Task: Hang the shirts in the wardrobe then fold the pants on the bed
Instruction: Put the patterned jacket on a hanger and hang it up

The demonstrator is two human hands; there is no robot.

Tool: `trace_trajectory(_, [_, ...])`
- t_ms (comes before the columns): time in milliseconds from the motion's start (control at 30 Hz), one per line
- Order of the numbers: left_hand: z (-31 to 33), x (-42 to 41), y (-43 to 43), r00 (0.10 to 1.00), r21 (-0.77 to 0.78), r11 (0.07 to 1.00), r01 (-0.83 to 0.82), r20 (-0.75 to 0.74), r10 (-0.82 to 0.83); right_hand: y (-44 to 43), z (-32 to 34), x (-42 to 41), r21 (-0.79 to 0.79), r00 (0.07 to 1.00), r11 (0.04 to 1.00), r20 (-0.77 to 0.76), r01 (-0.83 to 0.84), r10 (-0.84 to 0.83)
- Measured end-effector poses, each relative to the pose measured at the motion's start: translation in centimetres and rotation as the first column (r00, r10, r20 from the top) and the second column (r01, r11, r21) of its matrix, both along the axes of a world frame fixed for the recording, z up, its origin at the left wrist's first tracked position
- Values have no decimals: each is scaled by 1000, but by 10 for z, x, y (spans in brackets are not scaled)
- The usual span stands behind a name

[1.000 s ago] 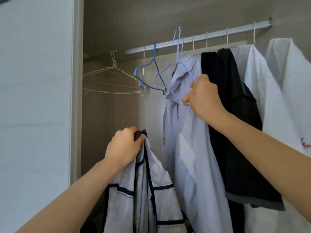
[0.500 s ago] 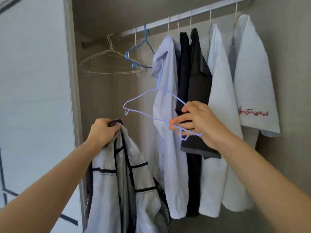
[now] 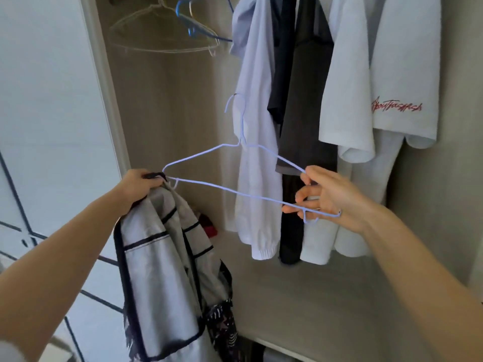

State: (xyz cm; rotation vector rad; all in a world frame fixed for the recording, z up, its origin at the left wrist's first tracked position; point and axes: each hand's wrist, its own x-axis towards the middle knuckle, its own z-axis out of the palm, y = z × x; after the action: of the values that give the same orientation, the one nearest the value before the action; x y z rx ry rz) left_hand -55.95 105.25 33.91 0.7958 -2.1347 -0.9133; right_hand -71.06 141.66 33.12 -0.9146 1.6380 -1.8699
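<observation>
My left hand point(image 3: 139, 185) grips the dark collar of a grey shirt with black grid lines point(image 3: 162, 270), which hangs down below it. My right hand point(image 3: 329, 198) holds the right end of a pale lilac wire hanger point(image 3: 224, 188), pinching its lower bar and upper arm. The hanger is off the rail, its hook pointing up, and its left end reaches the shirt collar by my left hand. Behind it hang a light blue shirt point(image 3: 254, 126), a black garment point(image 3: 300, 121) and two white shirts point(image 3: 379, 74) in the wardrobe.
Spare wire hangers, white point(image 3: 162, 35) and blue point(image 3: 198, 27), hang at the top left of the wardrobe. The white wardrobe door point(image 3: 52, 126) stands to the left. A wooden shelf point(image 3: 326, 309) runs below the hanging clothes. A dark patterned cloth point(image 3: 222, 330) hangs behind the grey shirt.
My right hand lifted the lilac hanger off the rail and brought it down and leftward to the shirt collar. The view tilted down; my left hand kept its hold.
</observation>
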Motion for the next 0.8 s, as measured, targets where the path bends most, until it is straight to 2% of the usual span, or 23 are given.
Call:
trace_trajectory(167, [-9, 9, -16, 998, -80, 997, -14, 55, 19, 5, -15, -5, 36, 1000, 999, 4, 5, -5])
trace_trajectory(400, [-12, 19, -29, 1000, -107, 994, 1, 17, 1, 7, -29, -6, 150, 1000, 989, -26, -10, 14])
trace_trajectory(533, [-12, 14, -16, 994, -148, 983, 109, 17, -107, -8, -35, 4, 211, 997, 977, -82, 29, -12])
trace_trajectory(800, [3, -4, 40, 910, -200, 907, 370, -120, -398, -53, -62, 34, 104, 984, 989, -158, 101, -84])
